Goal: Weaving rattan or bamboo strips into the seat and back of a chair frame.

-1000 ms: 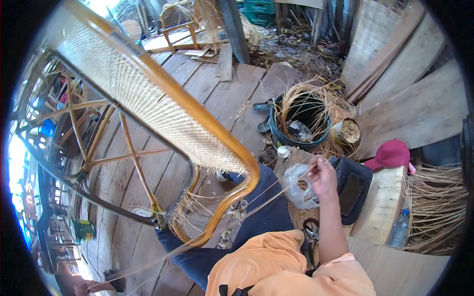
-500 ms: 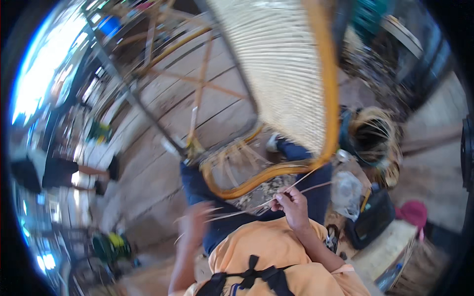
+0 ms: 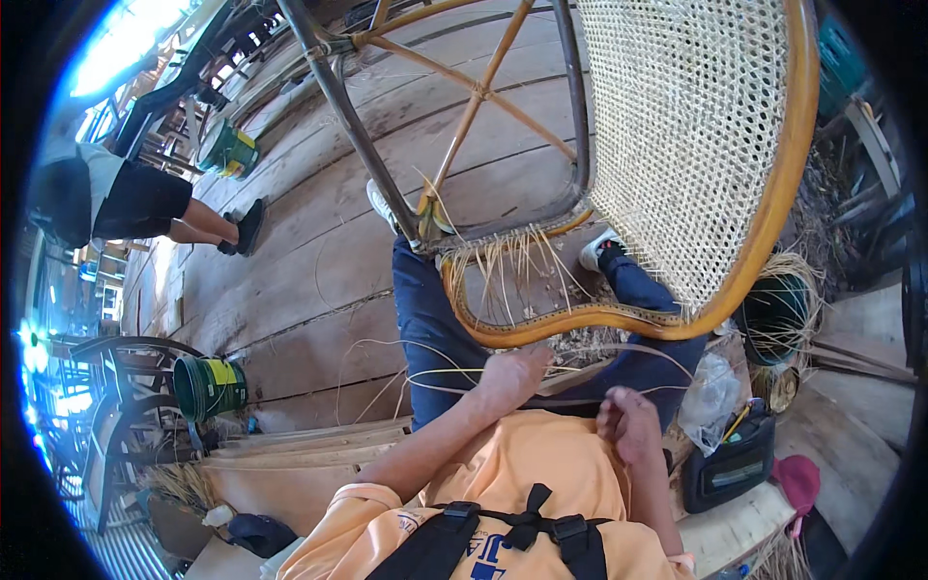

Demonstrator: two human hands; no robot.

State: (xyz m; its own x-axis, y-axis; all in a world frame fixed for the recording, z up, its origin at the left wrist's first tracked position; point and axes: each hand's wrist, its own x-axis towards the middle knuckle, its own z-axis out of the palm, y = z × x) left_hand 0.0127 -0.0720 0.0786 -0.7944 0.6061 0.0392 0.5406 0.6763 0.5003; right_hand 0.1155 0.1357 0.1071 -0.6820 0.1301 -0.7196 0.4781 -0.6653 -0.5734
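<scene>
A wooden chair frame with woven cane webbing leans across my knees, its curved, orange-brown rail just beyond my hands. Loose cane ends hang from the frame's lower bar. My left hand is closed round thin cane strands, whose long tails loop out to the left. To its right, my right hand has its fingers curled in near my lap. A cane strand bows round to the right and its end comes back to those fingers, which partly hide it.
At the right stand a dark bucket of cane coils, a clear plastic bag, a black case and a pink cap. Green buckets stand left on the plank floor. Another person is at the far left.
My left hand has moved right to below the rail. My right hand has dropped lower and away from the rail. The strand between the hands and rail has slackened into a loop. The view has turned.
</scene>
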